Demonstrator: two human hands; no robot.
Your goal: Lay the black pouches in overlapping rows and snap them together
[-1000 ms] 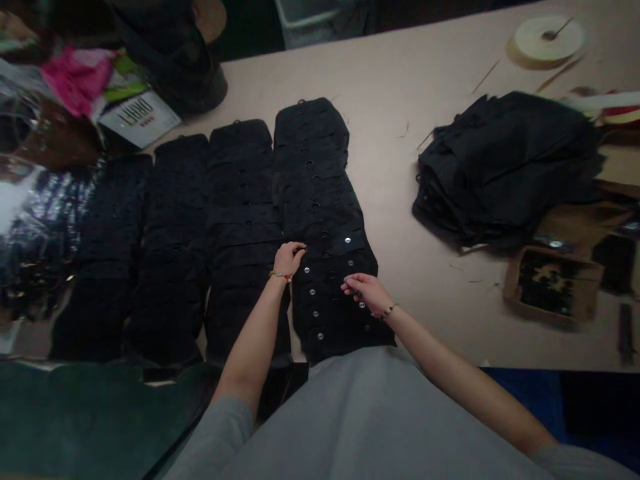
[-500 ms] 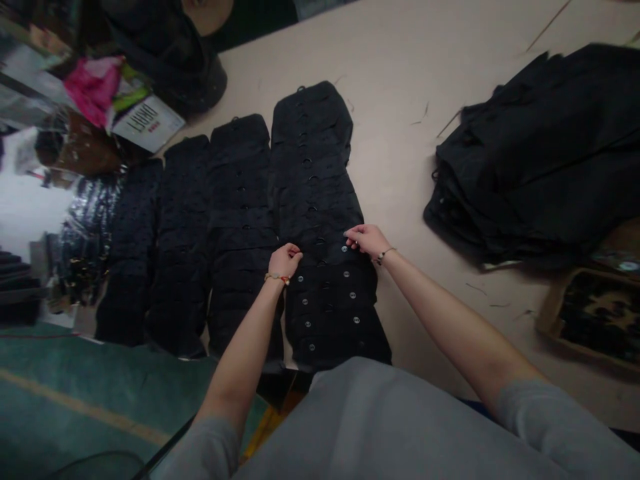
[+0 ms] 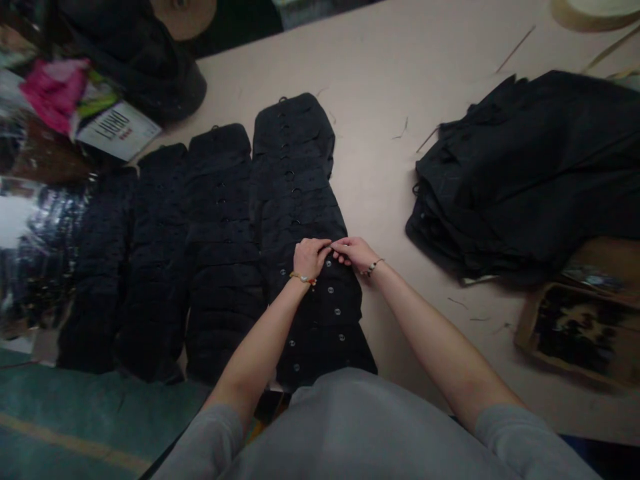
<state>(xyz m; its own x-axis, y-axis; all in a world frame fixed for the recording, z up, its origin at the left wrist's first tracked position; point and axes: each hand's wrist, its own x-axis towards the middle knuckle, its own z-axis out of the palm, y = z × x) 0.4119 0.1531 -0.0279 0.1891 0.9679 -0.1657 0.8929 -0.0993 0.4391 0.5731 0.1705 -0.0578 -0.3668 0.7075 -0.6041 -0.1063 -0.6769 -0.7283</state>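
Both hands meet over the rightmost row of overlapping black fabric pieces (image 3: 295, 147). My left hand (image 3: 311, 258) is closed in a pinch, its fingertips touching those of my right hand (image 3: 354, 252). My right hand is pinched too, close to the row's right edge. Whatever lies between the fingertips is too small and hidden to make out. Below the hands, small round silver pieces, like this metal disc (image 3: 331, 290), run down both sides of the fabric. Black loops (image 3: 290, 176) show along the row's middle.
More black fabric rows (image 3: 220, 200) lie to the left. A heap of black fabric (image 3: 520, 173) covers the right side of the table (image 3: 370, 87). Near it stands a cardboard box (image 3: 530, 320) of small dark parts. A white printed box (image 3: 117, 130) sits far left.
My left hand has moved right across the fabric to meet my right hand at the fingertips. The view has shifted slightly. A small pale thing at my right fingertips is now hidden.
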